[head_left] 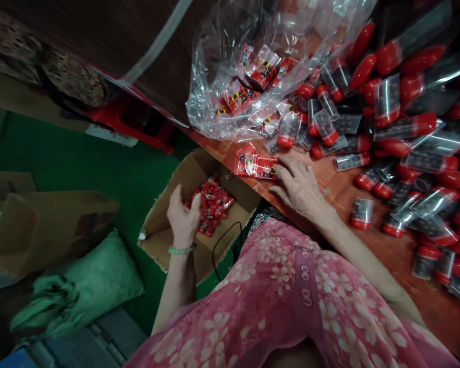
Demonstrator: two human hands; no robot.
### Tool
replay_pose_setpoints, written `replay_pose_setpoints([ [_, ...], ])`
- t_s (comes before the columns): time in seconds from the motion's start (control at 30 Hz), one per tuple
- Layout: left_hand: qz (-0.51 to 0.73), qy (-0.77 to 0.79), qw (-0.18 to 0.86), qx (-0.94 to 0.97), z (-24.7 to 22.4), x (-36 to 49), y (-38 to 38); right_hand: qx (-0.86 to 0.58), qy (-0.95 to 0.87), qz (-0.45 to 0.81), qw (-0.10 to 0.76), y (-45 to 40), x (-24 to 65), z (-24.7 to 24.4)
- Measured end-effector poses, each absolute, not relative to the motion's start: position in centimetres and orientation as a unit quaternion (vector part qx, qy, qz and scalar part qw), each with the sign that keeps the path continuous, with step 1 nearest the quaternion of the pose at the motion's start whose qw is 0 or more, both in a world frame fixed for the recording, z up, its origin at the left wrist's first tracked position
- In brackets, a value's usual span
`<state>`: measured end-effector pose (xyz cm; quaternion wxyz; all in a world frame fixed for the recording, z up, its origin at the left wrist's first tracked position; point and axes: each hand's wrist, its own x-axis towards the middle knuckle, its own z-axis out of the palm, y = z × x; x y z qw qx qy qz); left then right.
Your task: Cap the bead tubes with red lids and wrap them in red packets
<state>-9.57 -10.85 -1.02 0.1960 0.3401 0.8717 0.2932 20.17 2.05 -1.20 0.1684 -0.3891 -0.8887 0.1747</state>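
Observation:
My left hand [184, 217], with a green bangle at the wrist, is over the cardboard box [153, 225] beside the table. Its thumb and fingers are apart with nothing visible between them. Inside the box lies a pile of small red packaged pieces [214, 204]. At the table edge my right hand [301, 186] has its fingers on the right end of a flat red printed card packet [255, 162]; its fingertips partly cover that end. Just behind, a clear plastic bag [207, 97] holds several more red printed cards [262, 69].
Many clear tubes with red caps [387, 99] are heaped on the right of the red-brown table [379, 260]. A dark cable [214, 250] crosses the box's near side. On the green floor stand a pale green sack [99, 281], another carton [61, 225] and a red stool [134, 122].

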Motion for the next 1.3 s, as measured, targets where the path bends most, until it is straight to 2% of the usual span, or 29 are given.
replay_pose_setpoints([
  [0.13, 0.306, 0.783, 0.14, 0.522, -2.0, -5.7, -5.0, -0.405, -0.885, 0.175, 0.148, 2.7, 19.4, -1.7],
  [0.3, 0.254, 0.77, 0.084, 0.579, -3.1, -3.0, -1.5, -0.4, -0.886, 0.18, 0.148, 3.3, 19.3, -2.4],
  [0.63, 0.232, 0.738, 0.125, 0.621, -2.1, 2.9, -2.9, -0.404, -0.883, 0.19, 0.142, 1.9, 22.0, -1.8],
  [0.97, 0.198, 0.631, 0.262, 0.703, 0.4, 6.7, -4.6, -0.418, -0.877, 0.213, 0.103, 0.0, 28.8, 0.9],
  [1.17, 0.27, 0.586, 0.155, 0.748, 1.1, 6.6, -4.5, -0.452, -0.845, 0.244, 0.152, -0.7, 29.9, 0.7],
  [1.3, 0.256, 0.473, 0.166, 0.826, 0.3, 7.8, -3.7, -0.479, -0.833, 0.227, 0.159, -1.4, 28.6, 0.2],
])
